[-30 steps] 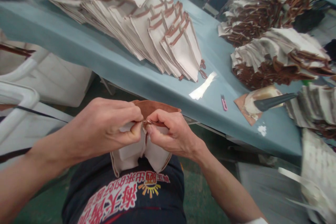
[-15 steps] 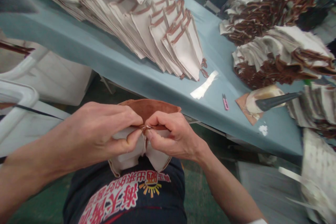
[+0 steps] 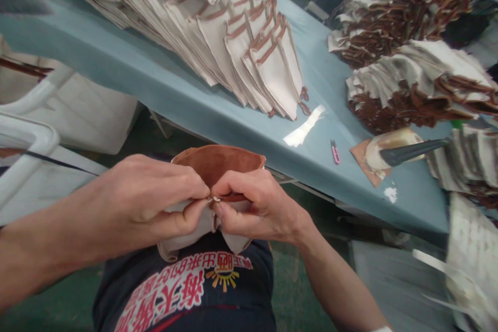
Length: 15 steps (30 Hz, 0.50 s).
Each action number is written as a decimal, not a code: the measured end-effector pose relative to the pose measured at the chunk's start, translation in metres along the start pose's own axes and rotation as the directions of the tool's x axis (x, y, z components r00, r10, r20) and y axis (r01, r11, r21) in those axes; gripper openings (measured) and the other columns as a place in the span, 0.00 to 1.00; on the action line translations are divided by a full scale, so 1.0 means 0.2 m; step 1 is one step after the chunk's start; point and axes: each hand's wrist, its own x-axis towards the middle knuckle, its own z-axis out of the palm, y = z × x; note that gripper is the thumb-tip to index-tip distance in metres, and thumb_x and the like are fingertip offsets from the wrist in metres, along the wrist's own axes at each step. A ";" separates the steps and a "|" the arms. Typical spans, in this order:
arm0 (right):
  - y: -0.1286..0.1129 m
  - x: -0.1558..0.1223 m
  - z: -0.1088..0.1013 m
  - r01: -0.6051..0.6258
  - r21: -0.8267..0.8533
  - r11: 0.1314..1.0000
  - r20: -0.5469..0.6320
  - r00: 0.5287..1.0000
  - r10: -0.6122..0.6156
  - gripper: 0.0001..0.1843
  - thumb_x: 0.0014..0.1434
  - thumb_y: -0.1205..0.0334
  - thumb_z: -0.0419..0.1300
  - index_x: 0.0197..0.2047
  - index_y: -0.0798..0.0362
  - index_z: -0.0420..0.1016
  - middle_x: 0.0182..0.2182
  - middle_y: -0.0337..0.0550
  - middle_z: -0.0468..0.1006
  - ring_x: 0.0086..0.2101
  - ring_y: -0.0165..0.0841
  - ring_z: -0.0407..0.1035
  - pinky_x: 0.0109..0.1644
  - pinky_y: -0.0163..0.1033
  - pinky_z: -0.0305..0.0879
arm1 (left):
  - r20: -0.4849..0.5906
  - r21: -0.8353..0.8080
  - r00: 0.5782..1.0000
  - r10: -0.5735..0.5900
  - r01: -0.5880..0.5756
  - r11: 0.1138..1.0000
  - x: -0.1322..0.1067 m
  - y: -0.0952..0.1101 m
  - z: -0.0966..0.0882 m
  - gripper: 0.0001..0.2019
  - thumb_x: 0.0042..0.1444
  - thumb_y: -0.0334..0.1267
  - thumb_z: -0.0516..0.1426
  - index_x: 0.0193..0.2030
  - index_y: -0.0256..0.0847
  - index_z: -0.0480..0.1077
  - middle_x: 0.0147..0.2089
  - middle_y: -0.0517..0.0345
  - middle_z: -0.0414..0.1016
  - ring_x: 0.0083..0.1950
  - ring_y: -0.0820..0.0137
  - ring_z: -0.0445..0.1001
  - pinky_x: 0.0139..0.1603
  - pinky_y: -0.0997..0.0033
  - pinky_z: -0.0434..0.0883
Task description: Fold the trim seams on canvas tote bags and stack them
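Note:
I hold a small cream fabric pouch (image 3: 233, 241) with a brown lining against my chest, below the table's near edge. My left hand (image 3: 151, 202) pinches the pouch's top edge from the left, fingers closed. My right hand (image 3: 252, 205) pinches the same edge from the right, thumb and forefinger pressed together at a small metal zipper part (image 3: 213, 199). The brown-lined mouth of the pouch gapes open just behind my fingers.
A blue-grey table (image 3: 163, 88) carries a fanned stack of cream pouches (image 3: 249, 46), rumpled piles with brown trim (image 3: 412, 78), a white strip (image 3: 303, 127), a small pink cutter (image 3: 334, 151) and a dark-handled tool (image 3: 408, 151). White crates (image 3: 35, 129) stand at left.
The pouch has risen slightly and its brown mouth has opened wider. My fingertips have drawn closer together at the zipper part.

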 end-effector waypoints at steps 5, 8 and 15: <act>-0.01 0.00 0.00 0.046 -0.054 0.997 0.032 0.999 -0.044 0.05 0.68 0.68 0.61 0.38 0.49 0.73 0.25 0.28 0.72 0.22 0.23 0.61 0.29 0.30 0.58 | -0.089 -0.190 0.995 -0.039 0.022 0.982 0.01 0.03 0.01 0.14 0.70 0.29 0.56 0.33 0.44 0.76 0.25 0.73 0.73 0.24 0.81 0.68 0.29 0.77 0.62; -0.01 -0.01 0.01 0.060 -0.066 0.996 0.016 0.998 -0.059 0.06 0.67 0.70 0.61 0.38 0.50 0.73 0.26 0.28 0.73 0.23 0.22 0.62 0.29 0.29 0.57 | -0.058 -0.310 0.978 -0.201 0.174 0.935 -0.02 0.04 0.06 0.12 0.64 0.29 0.55 0.30 0.43 0.73 0.24 0.72 0.71 0.24 0.79 0.67 0.27 0.80 0.62; -0.03 -0.04 0.04 -0.013 0.048 0.999 -0.016 1.000 0.014 0.08 0.65 0.70 0.60 0.34 0.49 0.70 0.23 0.25 0.67 0.21 0.21 0.59 0.27 0.27 0.56 | 0.097 -0.483 0.958 -0.269 0.281 0.829 -0.04 0.05 0.09 0.12 0.65 0.31 0.54 0.31 0.44 0.74 0.25 0.71 0.74 0.23 0.78 0.71 0.24 0.83 0.66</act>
